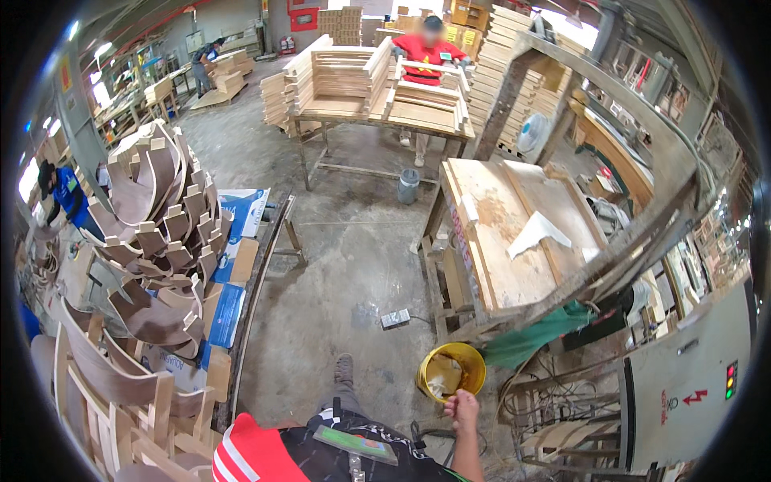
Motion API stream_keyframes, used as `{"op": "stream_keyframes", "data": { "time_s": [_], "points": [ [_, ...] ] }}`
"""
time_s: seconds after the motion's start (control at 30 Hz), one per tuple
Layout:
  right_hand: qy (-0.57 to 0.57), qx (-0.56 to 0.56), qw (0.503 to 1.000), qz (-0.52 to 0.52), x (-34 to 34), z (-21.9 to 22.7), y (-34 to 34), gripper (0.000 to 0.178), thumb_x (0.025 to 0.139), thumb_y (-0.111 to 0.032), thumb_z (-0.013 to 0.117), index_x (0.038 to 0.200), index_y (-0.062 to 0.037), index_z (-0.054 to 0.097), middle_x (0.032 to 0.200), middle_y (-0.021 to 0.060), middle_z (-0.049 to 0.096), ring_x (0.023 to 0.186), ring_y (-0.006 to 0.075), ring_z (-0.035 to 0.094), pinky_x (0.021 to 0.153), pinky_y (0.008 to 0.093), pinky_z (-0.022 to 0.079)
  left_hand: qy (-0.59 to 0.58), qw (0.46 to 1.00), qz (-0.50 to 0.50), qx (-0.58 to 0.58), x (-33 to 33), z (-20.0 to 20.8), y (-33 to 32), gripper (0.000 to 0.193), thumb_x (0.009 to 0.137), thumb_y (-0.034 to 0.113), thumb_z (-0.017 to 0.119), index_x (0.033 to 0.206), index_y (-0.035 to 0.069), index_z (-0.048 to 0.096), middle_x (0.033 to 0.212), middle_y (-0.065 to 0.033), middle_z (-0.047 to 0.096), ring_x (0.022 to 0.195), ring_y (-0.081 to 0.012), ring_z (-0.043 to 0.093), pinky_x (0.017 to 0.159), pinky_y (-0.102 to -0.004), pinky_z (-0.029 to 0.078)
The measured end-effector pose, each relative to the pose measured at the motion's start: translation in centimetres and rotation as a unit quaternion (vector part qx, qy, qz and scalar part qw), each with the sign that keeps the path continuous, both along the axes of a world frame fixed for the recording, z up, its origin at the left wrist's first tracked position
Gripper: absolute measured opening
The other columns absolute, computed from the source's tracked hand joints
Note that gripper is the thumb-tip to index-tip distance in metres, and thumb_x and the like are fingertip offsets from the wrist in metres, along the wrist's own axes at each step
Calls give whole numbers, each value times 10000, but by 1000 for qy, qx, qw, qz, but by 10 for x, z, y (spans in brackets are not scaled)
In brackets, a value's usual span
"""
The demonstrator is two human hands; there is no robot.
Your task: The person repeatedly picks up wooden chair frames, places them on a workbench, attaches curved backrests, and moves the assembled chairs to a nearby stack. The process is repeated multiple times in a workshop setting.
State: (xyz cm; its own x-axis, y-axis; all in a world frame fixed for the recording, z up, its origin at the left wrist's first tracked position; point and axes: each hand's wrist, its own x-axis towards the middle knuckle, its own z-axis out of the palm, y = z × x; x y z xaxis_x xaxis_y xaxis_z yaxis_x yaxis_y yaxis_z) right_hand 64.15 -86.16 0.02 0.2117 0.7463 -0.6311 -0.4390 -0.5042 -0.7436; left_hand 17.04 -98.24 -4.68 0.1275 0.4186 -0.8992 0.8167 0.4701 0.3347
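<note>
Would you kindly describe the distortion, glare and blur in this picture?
In the head view, the large grey-brown frame bows toward the dark right rim; a bright white lamp glares upper left; blur hides the face of the distant red-shirted person; the bare right hand looks fairly sharp.

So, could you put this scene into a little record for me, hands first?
Right hand: at the rim of a yellow bucket; grip and contact unclear
Left hand: not clearly in view
Left side: stacked curved wooden pieces
Right side: bench with a white piece on top
Ahead: wooden frames stacked on a table; person in red behind
</note>
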Motion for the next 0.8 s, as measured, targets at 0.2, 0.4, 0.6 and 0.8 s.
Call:
{"op": "stream_keyframes", "data": {
  "time_s": [0.2,0.4,0.6,0.8],
  "points": [
    [-95,-126,947,278,-105,-41,56,185,985,-235,648,1027,-58,612,806,72,656,571,170,615,475,307,493,-38,987,37,153,-64,-24,108,447,890,487,560,859,112,801,791,-118,759,728,-292,727,706,-440,570],
    [-124,-94,941,300,-179,-51,165,292,961,-267,702,1115,-28,634,878,89,700,664,185,675,545,324,528,1,888,410,211,-115,18,295,358,911,334,549,726,83,725,600,-99,659,496,-226,628,500,-396,492],
    [-159,-26,954,254,-239,-15,269,256,1007,-263,669,1136,-46,629,900,112,706,692,200,688,539,316,526,-15,869,410,275,-182,38,388,296,898,305,564,759,94,718,624,-90,668,493,-206,613,444,-394,455],
    [-169,-97,934,298,-252,-57,335,177,1000,-210,661,1082,-55,637,764,77,658,598,175,631,484,317,481,-38,905,402,137,-182,26,439,257,903,279,594,755,99,701,627,-72,662,478,-189,592,431,-394,452]
  ]
}}
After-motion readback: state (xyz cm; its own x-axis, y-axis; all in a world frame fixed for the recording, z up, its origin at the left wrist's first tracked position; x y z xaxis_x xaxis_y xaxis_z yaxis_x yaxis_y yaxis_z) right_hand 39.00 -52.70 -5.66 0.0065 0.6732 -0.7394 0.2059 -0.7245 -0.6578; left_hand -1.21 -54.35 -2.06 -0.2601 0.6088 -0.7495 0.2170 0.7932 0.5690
